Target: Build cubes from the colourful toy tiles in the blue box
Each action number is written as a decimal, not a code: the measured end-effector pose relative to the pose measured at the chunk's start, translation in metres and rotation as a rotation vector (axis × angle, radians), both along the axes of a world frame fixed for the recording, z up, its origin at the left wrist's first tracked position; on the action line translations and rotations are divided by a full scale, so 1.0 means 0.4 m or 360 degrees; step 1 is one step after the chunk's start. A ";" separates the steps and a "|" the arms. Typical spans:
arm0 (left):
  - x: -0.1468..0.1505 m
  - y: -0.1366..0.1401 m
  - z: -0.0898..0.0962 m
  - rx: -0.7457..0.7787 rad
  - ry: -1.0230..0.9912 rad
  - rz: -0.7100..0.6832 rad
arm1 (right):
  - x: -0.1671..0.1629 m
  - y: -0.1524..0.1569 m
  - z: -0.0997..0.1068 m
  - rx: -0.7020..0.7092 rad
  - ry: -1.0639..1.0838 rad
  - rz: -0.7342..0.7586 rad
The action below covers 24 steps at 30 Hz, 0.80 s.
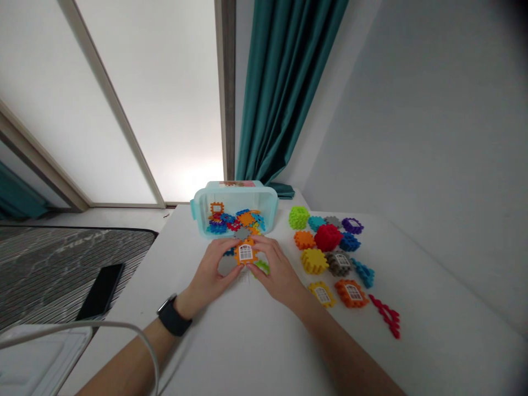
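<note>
Between my two hands is an orange window block [246, 252], a toothed square piece with a white arched window on its face. My left hand [213, 269] grips its left side with thumb and fingers. My right hand [277, 269] closes on its right side in the same way. Just behind the block a grey toothed piece [242, 234] shows, close to the bin's front. A lime green piece [262, 267] lies partly hidden under my right hand. Farther back, a light blue plastic bin [270, 212] lies with its open side facing me, with several coloured toothed pieces inside.
Stacks of toothed blocks stand at the right, among them red [328, 237], lime [299, 218] and yellow [314, 261]. A red branching piece [386, 316] lies nearest the right. A pale cable [140, 333] loops over my left forearm. A dark phone-like slab [101, 291] is at left.
</note>
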<state>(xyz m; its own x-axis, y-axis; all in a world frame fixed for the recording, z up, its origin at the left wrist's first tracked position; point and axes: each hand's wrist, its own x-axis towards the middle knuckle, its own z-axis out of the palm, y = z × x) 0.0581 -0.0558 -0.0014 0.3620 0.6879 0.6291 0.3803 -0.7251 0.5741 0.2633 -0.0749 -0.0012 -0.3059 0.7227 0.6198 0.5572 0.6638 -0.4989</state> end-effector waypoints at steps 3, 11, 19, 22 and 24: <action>-0.003 0.001 0.006 0.0033 0.0013 0.0025 | 0.005 0.001 0.004 0.0012 0.0024 -0.0004; -0.012 -0.006 0.031 0.0157 0.0211 0.0136 | 0.021 -0.032 0.026 -0.0008 0.0003 -0.0087; 0.092 -0.037 0.040 0.0377 0.0472 0.0064 | 0.124 -0.136 0.000 0.0058 -0.0156 -0.0315; 0.169 -0.062 0.037 0.0464 0.0523 -0.0050 | 0.203 -0.193 -0.018 0.0032 -0.0211 -0.0408; 0.225 -0.076 0.033 0.0452 0.0538 -0.0124 | 0.258 -0.231 -0.029 0.0021 -0.0250 -0.0477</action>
